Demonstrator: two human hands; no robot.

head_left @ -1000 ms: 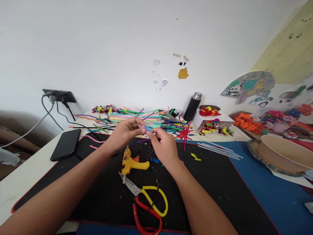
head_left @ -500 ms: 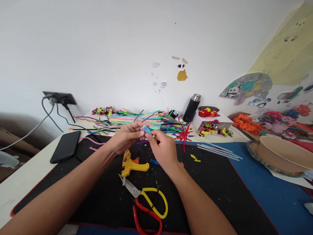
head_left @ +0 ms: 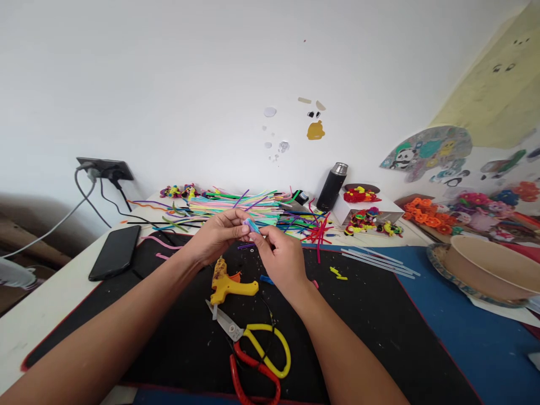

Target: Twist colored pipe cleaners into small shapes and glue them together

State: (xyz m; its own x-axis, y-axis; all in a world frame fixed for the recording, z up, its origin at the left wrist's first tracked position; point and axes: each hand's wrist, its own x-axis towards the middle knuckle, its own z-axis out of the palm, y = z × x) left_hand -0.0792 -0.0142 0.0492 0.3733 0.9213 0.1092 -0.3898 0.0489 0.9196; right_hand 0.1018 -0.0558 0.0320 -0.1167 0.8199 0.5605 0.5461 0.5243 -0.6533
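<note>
Between my two hands is a small piece of purple and light-blue pipe cleaner (head_left: pixel 253 225), partly hidden by fingers. My left hand (head_left: pixel 225 232) pinches its purple side between thumb and fingers. From the other side, my right hand (head_left: pixel 279 253) grips the blue end with its thumb and curled fingers. Below them, a yellow glue gun (head_left: pixel 232 287) lies on the black mat (head_left: pixel 177 332). Nearer to me are scissors (head_left: pixel 232 331) with one yellow and one red handle. A short blue piece (head_left: pixel 265 279) lies beside my right hand.
A bundle of pastel pipe cleaners (head_left: pixel 232 205) lies along the wall, with loose red ones (head_left: pixel 319 232) to its right. A black phone (head_left: pixel 115 253) is at left. Clear glue sticks (head_left: pixel 379 262), a black flask (head_left: pixel 332 187) and a beige bowl (head_left: pixel 489 264) stand or lie to the right.
The purple and blue piece has turned slightly in my fingers, which stay closed on it. The view has shifted a little; the things on the table lie as before.
</note>
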